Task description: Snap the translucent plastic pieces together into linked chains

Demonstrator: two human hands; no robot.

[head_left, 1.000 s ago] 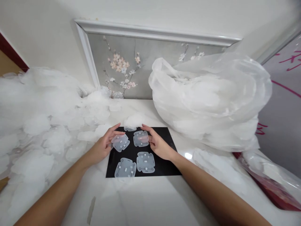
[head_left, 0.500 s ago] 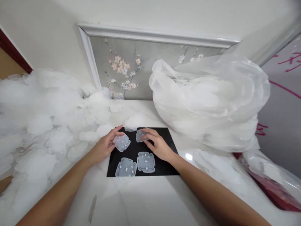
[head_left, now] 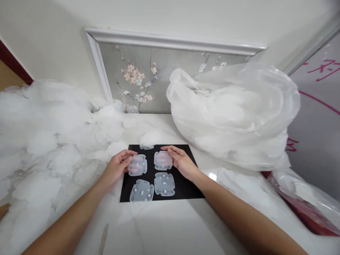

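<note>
Left hand point(head_left: 118, 166) pinches left piece point(head_left: 137, 165), mat's point(head_left: 183, 189) ten o'clock, now turned squarer. Right hand's point(head_left: 183, 163) fingers hold right piece point(head_left: 163, 160), twelve o'clock, flatter now. Pair seemingly handled together.

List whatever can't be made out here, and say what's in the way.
In the head view:
- Left hand fingertips: veiled by the translucent piece it holds.
- Right hand fingertips: blurred behind its own piece.
- Black mat's near right corner: behind the right forearm.
- Number of pieces in the left-hand heap: blur, overlap and the picture's left edge.
- Bag's contents: cloudy plastic.
</note>
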